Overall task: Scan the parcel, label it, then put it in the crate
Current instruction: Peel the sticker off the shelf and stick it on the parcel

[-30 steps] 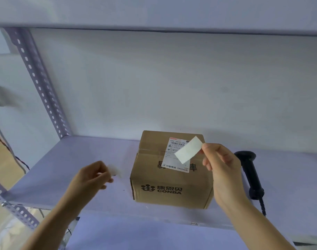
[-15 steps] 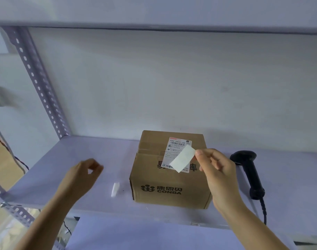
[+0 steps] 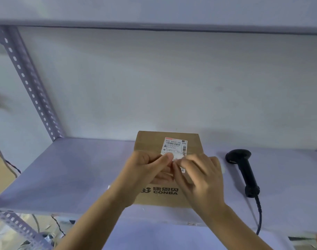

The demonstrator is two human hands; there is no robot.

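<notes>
A brown cardboard parcel (image 3: 150, 141) printed CONBA stands on the purple shelf (image 3: 73, 168), with a printed shipping label (image 3: 175, 145) on its top. My left hand (image 3: 146, 170) and my right hand (image 3: 199, 177) are both over the parcel's front top edge. Their fingertips meet and pinch a small white label (image 3: 174, 160), of which only a blurred sliver shows between the fingers. The hands hide much of the parcel's front face. No crate is in view.
A black handheld scanner (image 3: 244, 168) lies on the shelf right of the parcel, its coiled cable (image 3: 259, 213) hanging over the front edge. A tiny white strip (image 3: 108, 187) lies left of my left forearm. A perforated metal upright (image 3: 31, 83) rises at the left.
My right hand brought the white label down onto the parcel's top edge. My left hand dropped a small white strip on the shelf, then moved right to join at the label.
</notes>
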